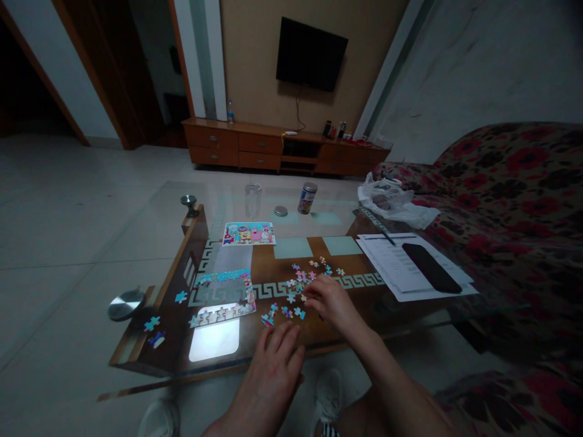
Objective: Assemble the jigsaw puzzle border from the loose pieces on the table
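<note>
My right hand (pixel 330 301) reaches over a heap of loose jigsaw pieces (pixel 301 278), its fingers bent together on a small pale jigsaw piece at the fingertips. My left hand (pixel 279 357) rests near the table's front edge with its fingers stretched out, just below a few blue and pink pieces (pixel 268 318). To the left lies a partly joined puzzle border (pixel 223 314), made up of a top row, a right side and a bottom row. Behind it is a cartoon picture card (pixel 248 233). Several single pieces (pixel 152 323) lie at the left end.
On the glass table (pixel 277 340) stand a clear jar (pixel 253 200), a round lid (pixel 280 211) and a labelled can (pixel 307 198). Papers (pixel 387 267) with a black phone (pixel 430 267) and a pen (pixel 385 233) lie right, near a white plastic bag (pixel 396 203). A flowered sofa (pixel 514 176) flanks the table.
</note>
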Demonstrator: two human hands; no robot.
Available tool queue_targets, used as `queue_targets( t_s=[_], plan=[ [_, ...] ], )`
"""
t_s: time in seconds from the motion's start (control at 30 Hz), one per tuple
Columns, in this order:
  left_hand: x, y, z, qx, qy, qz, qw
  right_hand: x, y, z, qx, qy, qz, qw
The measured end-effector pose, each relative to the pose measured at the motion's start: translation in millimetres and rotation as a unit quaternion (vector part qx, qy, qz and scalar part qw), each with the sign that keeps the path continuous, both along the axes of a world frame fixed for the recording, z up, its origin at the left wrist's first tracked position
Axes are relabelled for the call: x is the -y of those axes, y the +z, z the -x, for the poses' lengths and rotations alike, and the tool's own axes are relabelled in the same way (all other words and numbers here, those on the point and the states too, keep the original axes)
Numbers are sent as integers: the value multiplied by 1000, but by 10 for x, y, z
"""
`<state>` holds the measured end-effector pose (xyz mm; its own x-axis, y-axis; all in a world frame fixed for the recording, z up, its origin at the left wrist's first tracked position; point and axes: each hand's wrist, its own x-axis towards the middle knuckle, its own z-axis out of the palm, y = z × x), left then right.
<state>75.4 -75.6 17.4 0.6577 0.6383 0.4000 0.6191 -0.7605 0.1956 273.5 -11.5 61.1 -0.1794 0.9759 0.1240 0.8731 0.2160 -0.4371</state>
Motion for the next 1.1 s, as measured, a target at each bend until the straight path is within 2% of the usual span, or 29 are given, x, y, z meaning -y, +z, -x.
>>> queue_targets(
  t_s=[0.13, 0.27, 0.53, 0.73, 0.83, 0.93, 1.0, 1.1],
  plan=[
    [9, -9, 9, -10, 2, 0, 1000, -24, -27, 60, 28, 1, 17, 999],
    [12, 11, 19, -21, -5, 0, 1000, -36, -40, 50, 7, 4, 21, 1000],
    [7, 31, -7, -5, -3, -17, 1000, 20, 23, 114, -40, -3, -41, 998],
    [0, 24, -2, 30, -3, -46, 998, 40, 46, 108, -46, 23, -33, 998],
    [0, 127, 28, 49, -29, -33, 998, 41, 70, 11, -58, -18, -66, 996],
    [1, 224, 45, 119, -64, -25, 991, 13, 102, -111, -87, -76, -111, 987],
    [3, 253, 41, 154, -86, -20, 984, -15, 118, -194, -103, -109, -125, 981],
    [11, 253, 15, 152, -100, -22, 983, -52, 130, -315, -125, -143, -134, 973]
  ],
)
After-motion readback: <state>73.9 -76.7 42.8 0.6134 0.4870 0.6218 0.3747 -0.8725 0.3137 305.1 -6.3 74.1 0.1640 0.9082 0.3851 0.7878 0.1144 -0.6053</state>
